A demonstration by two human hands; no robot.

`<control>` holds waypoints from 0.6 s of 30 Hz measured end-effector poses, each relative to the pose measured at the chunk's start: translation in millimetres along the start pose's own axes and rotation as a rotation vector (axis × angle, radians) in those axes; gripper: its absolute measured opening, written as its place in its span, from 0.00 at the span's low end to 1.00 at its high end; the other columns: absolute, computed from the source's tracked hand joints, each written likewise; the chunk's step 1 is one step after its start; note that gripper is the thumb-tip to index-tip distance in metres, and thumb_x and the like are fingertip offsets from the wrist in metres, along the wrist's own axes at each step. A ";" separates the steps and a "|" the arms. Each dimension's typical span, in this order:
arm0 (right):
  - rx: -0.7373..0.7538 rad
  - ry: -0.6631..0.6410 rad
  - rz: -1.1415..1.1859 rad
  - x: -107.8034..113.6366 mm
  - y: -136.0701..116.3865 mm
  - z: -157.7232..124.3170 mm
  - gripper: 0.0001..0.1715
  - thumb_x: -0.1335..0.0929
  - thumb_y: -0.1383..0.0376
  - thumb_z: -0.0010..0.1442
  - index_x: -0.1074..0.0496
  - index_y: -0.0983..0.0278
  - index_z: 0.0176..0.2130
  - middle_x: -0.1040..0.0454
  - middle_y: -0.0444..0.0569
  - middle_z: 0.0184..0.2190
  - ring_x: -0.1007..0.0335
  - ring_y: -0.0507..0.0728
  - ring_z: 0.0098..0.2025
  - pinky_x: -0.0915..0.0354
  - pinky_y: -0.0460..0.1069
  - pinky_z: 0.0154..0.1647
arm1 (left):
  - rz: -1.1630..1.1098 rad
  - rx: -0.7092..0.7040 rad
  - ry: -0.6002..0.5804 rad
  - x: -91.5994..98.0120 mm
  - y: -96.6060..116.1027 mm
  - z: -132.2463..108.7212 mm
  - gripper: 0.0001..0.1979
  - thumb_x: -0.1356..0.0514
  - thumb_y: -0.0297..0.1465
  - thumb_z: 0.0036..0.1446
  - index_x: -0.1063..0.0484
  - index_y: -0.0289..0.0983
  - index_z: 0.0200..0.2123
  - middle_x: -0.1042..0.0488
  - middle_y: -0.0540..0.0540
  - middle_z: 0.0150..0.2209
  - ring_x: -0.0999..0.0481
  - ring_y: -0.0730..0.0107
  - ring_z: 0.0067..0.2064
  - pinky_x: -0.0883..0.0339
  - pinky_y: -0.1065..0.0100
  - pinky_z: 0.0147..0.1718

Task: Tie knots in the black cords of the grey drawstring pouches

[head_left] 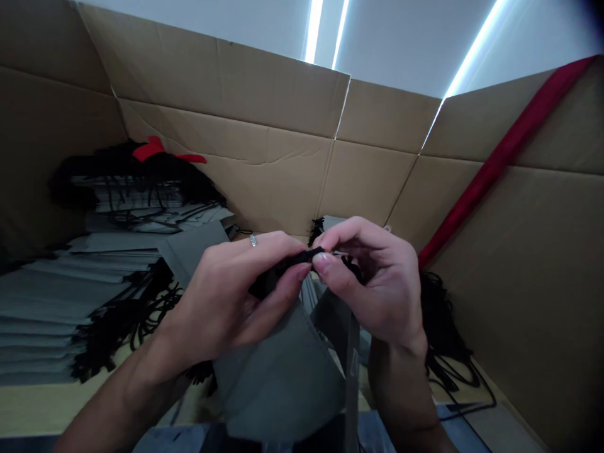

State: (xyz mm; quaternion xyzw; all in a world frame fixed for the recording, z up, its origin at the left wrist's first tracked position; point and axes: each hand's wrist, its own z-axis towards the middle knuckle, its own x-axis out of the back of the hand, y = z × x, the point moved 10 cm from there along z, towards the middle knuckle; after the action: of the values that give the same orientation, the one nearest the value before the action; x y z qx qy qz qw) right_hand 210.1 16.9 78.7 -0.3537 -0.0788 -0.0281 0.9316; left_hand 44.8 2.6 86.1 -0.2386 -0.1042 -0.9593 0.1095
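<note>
Pinched between thumb and forefinger of the left hand [226, 296] and the right hand [377, 283]: a black drawstring cord [302, 259], held taut at chest height, likely for knotting or threading. Hanging below, a grey fabric pouch [283, 371], kept close to the cord ends. Further left, stacked grey pouches [80, 296] with tangled black cords [127, 314], a red ribbon [155, 150] on top. Hemmed in all around by cardboard walls [283, 163]; a red strip [500, 157] at right.

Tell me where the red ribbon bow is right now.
In the head view the red ribbon bow sits upper left, atop the black cords crowning the grey bag stack, against the cardboard wall.
</note>
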 end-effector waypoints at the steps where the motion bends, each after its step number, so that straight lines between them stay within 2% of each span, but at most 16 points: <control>1: -0.005 -0.010 -0.007 0.1 0.4 -0.3 0.13 0.15 0.70 0.65 0.14 0.57 0.44 0.18 0.40 0.32 0.30 0.51 0.27 0.34 0.46 0.25 | 0.015 -0.009 -0.016 -1.6 0.5 -0.5 0.04 0.36 0.27 0.81 0.23 0.43 0.52 0.17 0.52 0.37 0.20 0.72 0.34 0.29 0.70 0.35; 5: 0.053 -0.010 -0.078 3.6 -4.5 -0.8 0.11 0.15 0.69 0.68 0.13 0.56 0.47 0.15 0.44 0.37 0.25 0.54 0.32 0.30 0.48 0.29 | 0.087 -0.056 -0.028 -4.6 2.8 -1.1 0.06 0.38 0.26 0.80 0.25 0.43 0.54 0.19 0.51 0.36 0.21 0.69 0.33 0.28 0.67 0.34; 9: 0.093 -0.034 -0.128 2.1 -6.9 -0.9 0.07 0.18 0.69 0.72 0.13 0.57 0.46 0.15 0.44 0.39 0.24 0.54 0.33 0.29 0.48 0.31 | 0.123 -0.066 -0.025 -4.3 3.8 2.2 0.04 0.39 0.28 0.82 0.24 0.40 0.54 0.19 0.50 0.37 0.22 0.69 0.34 0.32 0.65 0.32; 14: 0.038 -0.023 -0.112 3.9 -0.8 -0.7 0.08 0.15 0.65 0.69 0.14 0.56 0.45 0.16 0.46 0.39 0.23 0.56 0.36 0.31 0.48 0.29 | 0.067 -0.065 -0.037 -4.2 3.4 4.0 0.06 0.39 0.25 0.81 0.24 0.41 0.50 0.22 0.51 0.35 0.25 0.71 0.32 0.35 0.67 0.31; 18: -0.025 -0.041 -0.054 1.3 6.9 1.5 0.11 0.15 0.59 0.70 0.14 0.58 0.43 0.18 0.45 0.36 0.25 0.55 0.34 0.30 0.48 0.29 | 0.106 -0.139 -0.006 -3.3 8.9 0.7 0.06 0.38 0.24 0.79 0.25 0.41 0.47 0.25 0.53 0.33 0.31 0.73 0.30 0.39 0.67 0.29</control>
State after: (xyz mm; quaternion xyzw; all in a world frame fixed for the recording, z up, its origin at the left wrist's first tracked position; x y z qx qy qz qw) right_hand 212.0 23.1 75.5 -0.3638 -0.1072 -0.0467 0.9241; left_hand 50.3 -5.2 86.5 -0.2535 -0.0249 -0.9564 0.1430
